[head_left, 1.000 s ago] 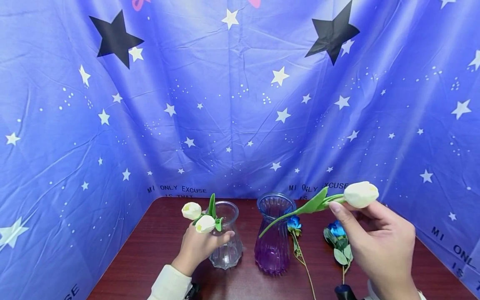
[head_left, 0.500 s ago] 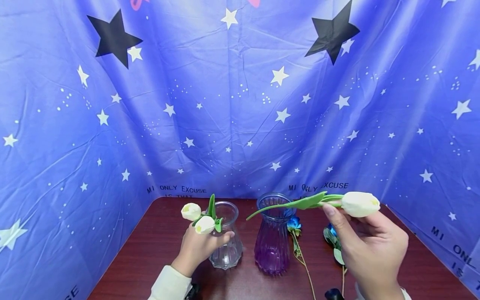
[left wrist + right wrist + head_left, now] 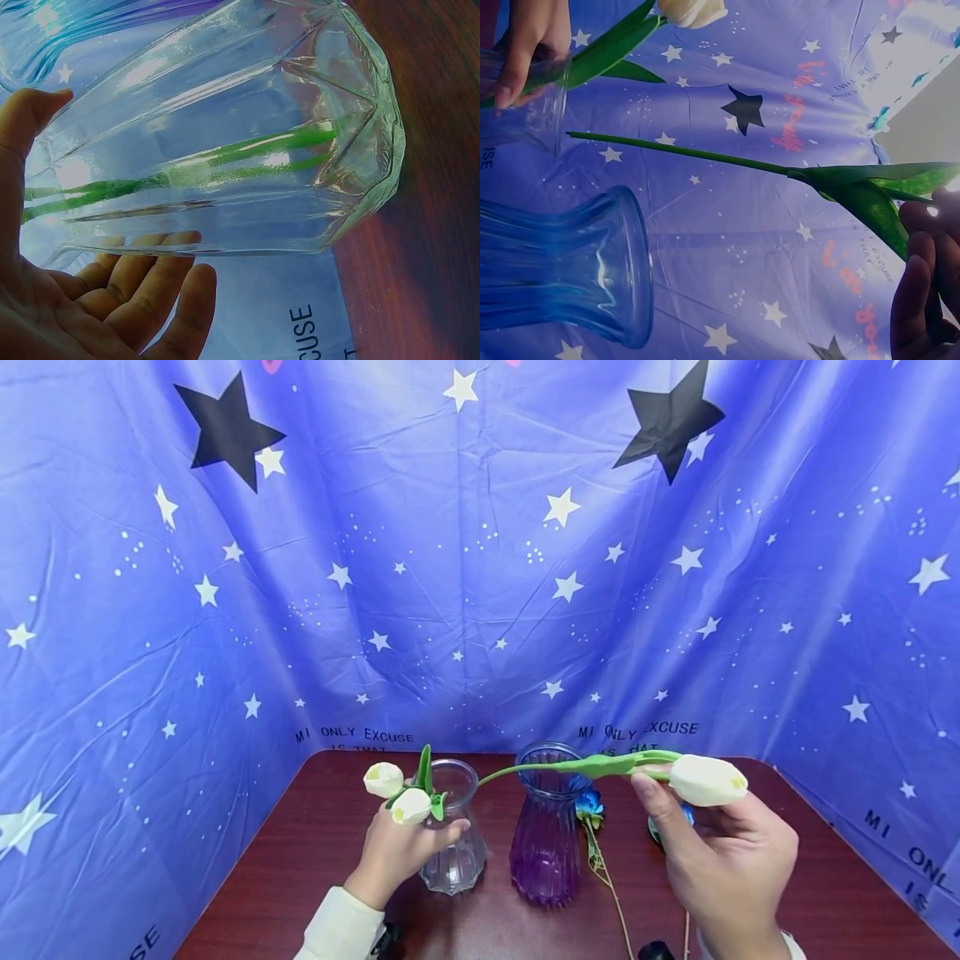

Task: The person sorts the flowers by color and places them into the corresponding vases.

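Observation:
My left hand (image 3: 405, 856) holds a clear glass vase (image 3: 456, 864) at its narrow upper part, thumb on one side and fingers on the other. Two white tulips (image 3: 412, 807) stand in that vase; their green stems (image 3: 247, 150) show through the glass in the left wrist view. My right hand (image 3: 731, 860) pinches another white tulip (image 3: 708, 780) just below its bloom. This tulip lies nearly level in the air, its stem (image 3: 682, 152) passing above the blue-purple vase. In the right wrist view the stem's tip is close to the clear vase's rim, apart from it.
The blue-purple glass vase (image 3: 546, 852) stands upright between my hands. Behind it to the right lies a blue rose (image 3: 590, 807) with a long brown stem. A second blue flower (image 3: 687, 814) is mostly hidden by my right hand. A starry blue curtain (image 3: 465, 568) surrounds the dark red table (image 3: 270, 877).
My right hand has moved left with its tulip. The stem has swung up from slanting down to nearly level, its tip nearing the clear vase. My left hand has stayed in place.

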`<control>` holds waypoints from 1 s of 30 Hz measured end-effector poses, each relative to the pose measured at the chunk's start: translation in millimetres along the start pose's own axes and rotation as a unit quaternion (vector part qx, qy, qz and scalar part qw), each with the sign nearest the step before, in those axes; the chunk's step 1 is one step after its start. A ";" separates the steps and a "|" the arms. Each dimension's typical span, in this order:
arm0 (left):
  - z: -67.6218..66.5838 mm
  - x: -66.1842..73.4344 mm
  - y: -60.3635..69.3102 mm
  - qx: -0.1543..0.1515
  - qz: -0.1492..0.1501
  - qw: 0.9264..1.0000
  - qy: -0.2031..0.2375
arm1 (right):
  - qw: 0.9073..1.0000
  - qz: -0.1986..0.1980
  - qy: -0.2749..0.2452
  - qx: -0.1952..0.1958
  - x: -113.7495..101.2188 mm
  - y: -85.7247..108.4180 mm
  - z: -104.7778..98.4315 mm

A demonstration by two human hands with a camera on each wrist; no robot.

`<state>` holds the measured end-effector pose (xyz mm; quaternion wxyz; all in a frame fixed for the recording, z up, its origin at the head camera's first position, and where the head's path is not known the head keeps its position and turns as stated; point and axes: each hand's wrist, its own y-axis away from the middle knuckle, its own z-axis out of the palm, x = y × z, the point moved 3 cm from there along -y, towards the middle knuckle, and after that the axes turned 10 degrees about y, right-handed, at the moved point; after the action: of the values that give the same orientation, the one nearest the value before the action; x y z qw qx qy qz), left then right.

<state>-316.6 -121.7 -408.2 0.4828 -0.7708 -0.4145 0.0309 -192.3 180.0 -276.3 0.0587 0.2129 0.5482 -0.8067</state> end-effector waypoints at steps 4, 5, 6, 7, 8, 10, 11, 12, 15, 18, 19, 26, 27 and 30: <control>0.5 -0.8 0.3 -0.006 -0.022 1.000 0.015 | 1.000 0.010 -0.002 -0.013 -0.4 3.4 4.3; 0.7 -1.0 0.3 -0.008 -0.026 0.999 0.018 | 1.000 0.009 -0.006 -0.016 -0.2 4.0 5.3; 0.6 -1.0 0.3 -0.008 -0.028 0.999 0.019 | 1.000 0.009 -0.008 -0.019 0.3 4.5 6.1; 0.5 -1.0 0.4 -0.007 -0.030 0.999 0.020 | 1.000 0.007 -0.011 -0.021 0.8 4.9 7.0; 0.4 -1.1 0.4 -0.008 -0.031 0.999 0.021 | 1.000 0.006 -0.018 -0.024 1.5 5.2 7.8; 0.1 -0.8 0.0 -0.010 -0.035 0.999 0.021 | 0.999 0.002 -0.027 -0.032 4.2 5.9 8.3; 0.0 -0.5 0.0 -0.011 -0.039 0.999 0.023 | 0.999 0.001 -0.032 -0.037 5.7 6.0 8.6; -0.2 -0.3 -0.2 -0.011 -0.043 0.999 0.024 | 0.998 0.000 -0.037 -0.042 7.0 6.2 8.7; -0.4 0.3 -0.7 -0.013 -0.054 0.998 0.031 | 0.997 -0.005 -0.046 -0.057 10.2 7.0 8.8; 0.3 1.6 -0.7 -0.010 -0.044 0.999 0.029 | 0.997 -0.009 -0.042 -0.066 9.9 7.6 8.4; 0.6 2.1 -0.8 -0.008 -0.037 0.999 0.027 | 0.997 -0.009 -0.038 -0.068 9.7 7.7 8.3; 0.4 1.8 -1.1 0.003 -0.010 1.000 0.021 | 0.997 -0.004 -0.013 -0.079 11.4 8.2 10.8; 0.2 1.7 -1.1 0.003 -0.009 1.000 0.021 | 0.997 -0.002 -0.006 -0.082 12.2 9.0 11.4; 0.1 1.4 -0.8 -0.002 -0.013 1.000 0.017 | 0.996 0.005 0.017 -0.093 15.4 12.7 12.8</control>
<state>-316.3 -120.6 -407.2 0.4882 -0.7667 -0.4167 0.0108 -205.7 165.5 -289.5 0.0727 0.2226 0.6205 -0.7484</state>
